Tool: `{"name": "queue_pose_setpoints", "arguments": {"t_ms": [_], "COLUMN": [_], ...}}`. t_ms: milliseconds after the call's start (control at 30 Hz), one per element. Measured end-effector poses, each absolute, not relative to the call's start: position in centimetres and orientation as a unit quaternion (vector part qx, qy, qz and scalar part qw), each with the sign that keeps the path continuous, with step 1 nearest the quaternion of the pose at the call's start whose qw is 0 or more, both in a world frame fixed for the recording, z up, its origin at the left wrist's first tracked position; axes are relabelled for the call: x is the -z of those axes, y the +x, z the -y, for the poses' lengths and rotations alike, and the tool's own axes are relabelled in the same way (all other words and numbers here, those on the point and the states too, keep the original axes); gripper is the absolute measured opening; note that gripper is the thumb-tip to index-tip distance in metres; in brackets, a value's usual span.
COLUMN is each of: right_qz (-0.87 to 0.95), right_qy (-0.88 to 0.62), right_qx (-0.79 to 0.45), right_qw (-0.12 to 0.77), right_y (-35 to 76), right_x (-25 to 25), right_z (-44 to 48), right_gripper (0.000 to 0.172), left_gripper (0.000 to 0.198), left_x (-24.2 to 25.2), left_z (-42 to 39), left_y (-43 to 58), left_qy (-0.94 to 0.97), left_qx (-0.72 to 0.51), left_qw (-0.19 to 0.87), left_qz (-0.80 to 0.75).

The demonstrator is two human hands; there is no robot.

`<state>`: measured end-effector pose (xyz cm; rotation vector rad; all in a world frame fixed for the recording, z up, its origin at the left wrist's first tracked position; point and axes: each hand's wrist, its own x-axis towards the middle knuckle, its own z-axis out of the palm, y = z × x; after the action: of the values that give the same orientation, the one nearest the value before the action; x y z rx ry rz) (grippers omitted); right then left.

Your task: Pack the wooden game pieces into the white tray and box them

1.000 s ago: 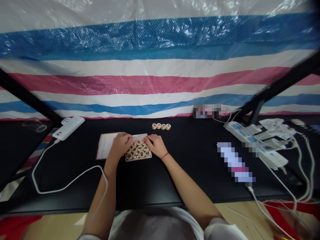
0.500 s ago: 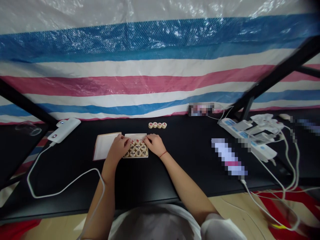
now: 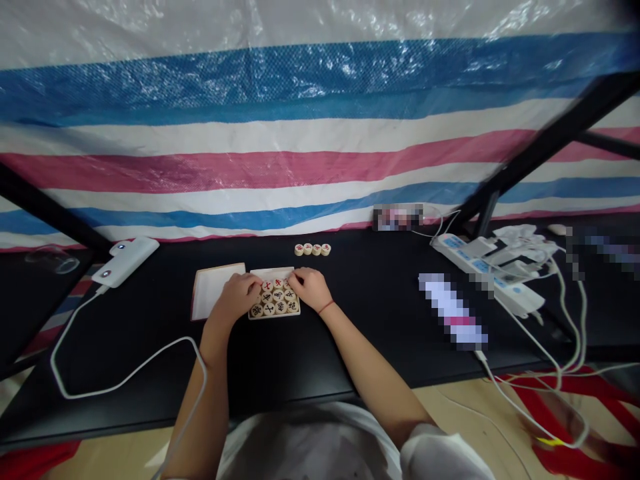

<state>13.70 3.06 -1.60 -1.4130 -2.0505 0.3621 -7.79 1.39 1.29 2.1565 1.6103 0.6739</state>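
Note:
A shallow white box [image 3: 275, 315] on the black table holds rows of round chess pieces [image 3: 279, 295], with black characters on the near rows and red ones on the far row. My left hand [image 3: 239, 295] is at the box's left side, its fingers curled at the left end of the red row. At the right end of that row is my right hand [image 3: 311, 289], fingertips bent over the box's edge. Whether either hand grips a piece is hidden. Beside my left hand lies the open lid [image 3: 210, 288], white inside. Several red-marked pieces [image 3: 313, 249] stand behind the box.
A white power bank [image 3: 131, 260] with a cable lies at the left. At the right are a phone [image 3: 453, 310], a power strip [image 3: 487, 273] with plugs, and tangled cables. A striped sheet [image 3: 280, 170] hangs behind the table [image 3: 370, 347].
The box and its pieces have shifted and turned slightly between my hands. The view has also moved a little. Both hands stay at the box.

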Motion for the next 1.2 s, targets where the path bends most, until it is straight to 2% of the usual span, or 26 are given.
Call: {"name": "queue_pose_setpoints", "arguments": {"t_ms": [133,267,567,800,867,967,1200], "right_qz": [0.772,0.773,0.781,0.776,0.772,0.789,0.772], "right_qy": [-0.534,-0.534,-0.521,-0.522,-0.508,-0.458,-0.434], "right_qx": [-0.143,-0.147,-0.149,-0.143,-0.127,-0.122,-0.139], "right_qw": [0.314,0.309,0.31,0.324,0.361,0.391,0.443], "right_y": [13.7,13.7,13.9,13.2,12.8,12.2,12.5], "right_x": [1.6,1.5,1.6,0.7,0.2,-0.4,0.1], "right_z": [-3.0,-3.0,-3.1,-2.7,-2.2,-1.5,-1.6], "right_gripper": [0.03,0.032,0.028,0.021,0.021,0.032,0.025], "left_gripper": [0.022,0.021,0.039,0.038,0.038,0.035,0.035], "left_x": [-1.9,-2.3,-1.6,-2.1,-2.1,-2.0,-2.3], "left_z": [-1.2,-1.0,-1.5,-1.7,-1.4,-1.0,-0.7], "left_y": [-7.8,-7.9,-9.4,-8.3,-7.0,-4.8,-2.7], "left_qy": [0.771,0.766,0.73,0.645,0.614,0.591,0.496], "left_qx": [-0.196,-0.224,-0.248,-0.397,-0.432,-0.45,-0.515], "left_qw": [0.212,0.236,0.312,0.261,0.309,0.388,0.438], "left_qz": [-0.568,-0.555,-0.555,-0.599,-0.584,-0.546,-0.545]}}
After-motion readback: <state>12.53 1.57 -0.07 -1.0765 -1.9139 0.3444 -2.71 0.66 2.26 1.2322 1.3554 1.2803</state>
